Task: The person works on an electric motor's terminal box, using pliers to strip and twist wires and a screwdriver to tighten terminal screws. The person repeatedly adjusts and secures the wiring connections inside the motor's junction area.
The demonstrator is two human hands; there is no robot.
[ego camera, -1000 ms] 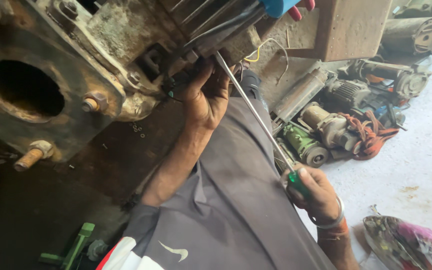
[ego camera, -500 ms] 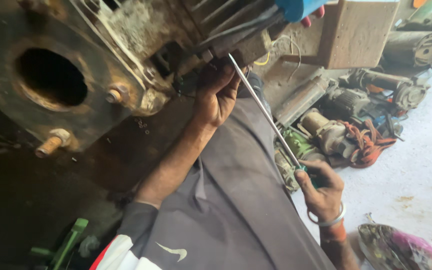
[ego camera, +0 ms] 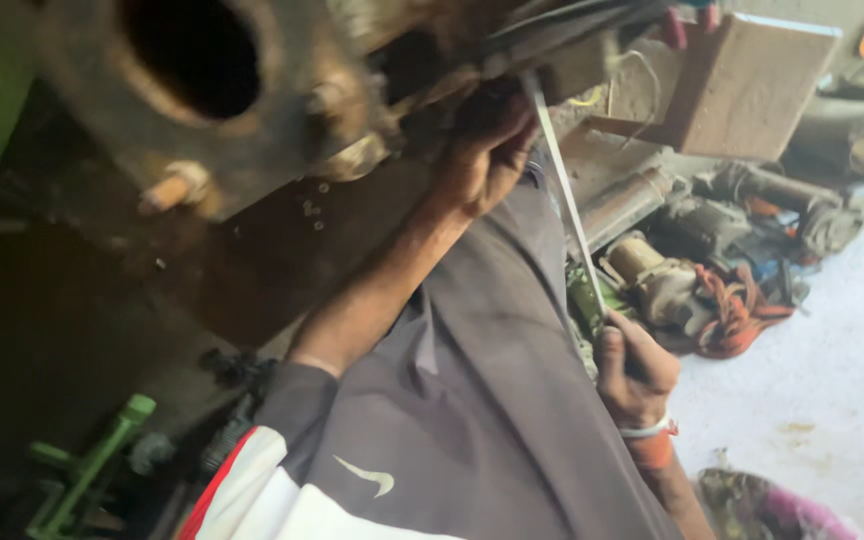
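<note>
Long screwdriver gripped in right hand, left hand fingers clutching rusty engine, motor parts beside.

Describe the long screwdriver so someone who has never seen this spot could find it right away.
Start at the rusty engine block filling the upper left. From its right edge a thin silver shaft, the screwdriver, slants down to the right hand. Nothing else nearby is so straight, slim and bright.

I see a pale concrete floor in daylight right of the hand, worn motors heaped beside a brown box further up.
</note>
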